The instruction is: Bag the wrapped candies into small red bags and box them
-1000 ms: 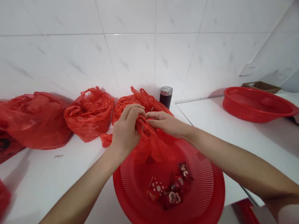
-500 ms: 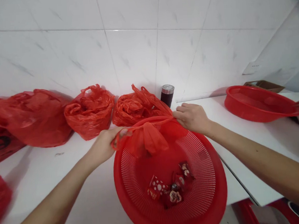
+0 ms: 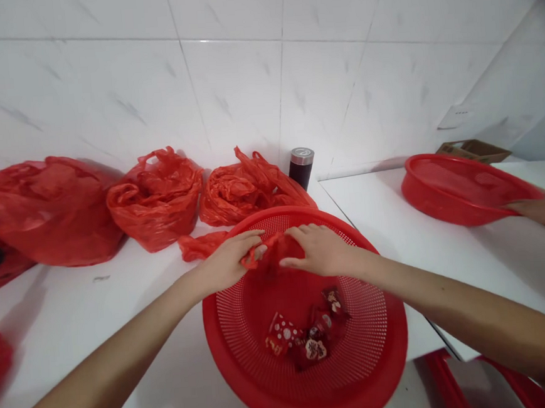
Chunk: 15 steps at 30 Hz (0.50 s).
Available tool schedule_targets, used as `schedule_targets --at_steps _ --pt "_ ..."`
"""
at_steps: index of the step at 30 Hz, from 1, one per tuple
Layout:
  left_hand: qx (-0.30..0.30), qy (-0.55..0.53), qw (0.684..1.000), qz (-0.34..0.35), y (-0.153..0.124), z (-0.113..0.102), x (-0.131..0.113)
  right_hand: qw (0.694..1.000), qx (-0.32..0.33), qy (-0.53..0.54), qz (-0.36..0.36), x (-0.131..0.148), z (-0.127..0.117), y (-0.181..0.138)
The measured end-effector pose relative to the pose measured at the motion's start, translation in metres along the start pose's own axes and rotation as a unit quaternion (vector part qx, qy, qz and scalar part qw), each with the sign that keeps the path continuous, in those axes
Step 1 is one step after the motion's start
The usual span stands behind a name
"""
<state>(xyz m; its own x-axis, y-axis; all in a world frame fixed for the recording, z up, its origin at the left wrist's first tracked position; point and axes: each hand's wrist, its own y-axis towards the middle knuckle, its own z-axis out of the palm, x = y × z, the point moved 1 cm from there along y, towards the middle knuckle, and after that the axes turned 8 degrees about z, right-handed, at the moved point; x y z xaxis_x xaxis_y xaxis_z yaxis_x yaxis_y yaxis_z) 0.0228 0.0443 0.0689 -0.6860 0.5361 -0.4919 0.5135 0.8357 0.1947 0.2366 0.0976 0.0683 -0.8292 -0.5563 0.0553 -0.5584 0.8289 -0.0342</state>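
Note:
A round red perforated basket (image 3: 361, 373) sits on the white counter in front of me, with several small red wrapped sweets (image 3: 306, 336) in its bottom. Over its far rim, my left hand (image 3: 230, 261) and my right hand (image 3: 318, 250) are close together, both pinching a small crumpled red plastic bag (image 3: 276, 251). The bag is bunched low between the fingers, inside the basket.
Several full red plastic bags (image 3: 156, 197) line the tiled wall at the back and left. A dark cylindrical can (image 3: 301, 167) stands behind the basket. A second red basket (image 3: 460, 186) lies at right, with another person's hand (image 3: 544, 211) on its rim.
My hands pulled the bag's ends wide apart half a second ago; now they have come back together and lower, bunching the bag inside the basket.

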Motion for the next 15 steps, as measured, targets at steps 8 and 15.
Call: schedule_targets --at_steps 8,15 --pt "0.147 0.04 0.988 -0.004 0.019 0.018 0.014 0.982 0.164 -0.082 -0.042 -0.01 0.028 0.007" --pt "0.256 0.159 0.952 -0.052 0.027 0.028 0.012 0.96 0.231 -0.148 -0.061 -0.007 0.04 0.014"
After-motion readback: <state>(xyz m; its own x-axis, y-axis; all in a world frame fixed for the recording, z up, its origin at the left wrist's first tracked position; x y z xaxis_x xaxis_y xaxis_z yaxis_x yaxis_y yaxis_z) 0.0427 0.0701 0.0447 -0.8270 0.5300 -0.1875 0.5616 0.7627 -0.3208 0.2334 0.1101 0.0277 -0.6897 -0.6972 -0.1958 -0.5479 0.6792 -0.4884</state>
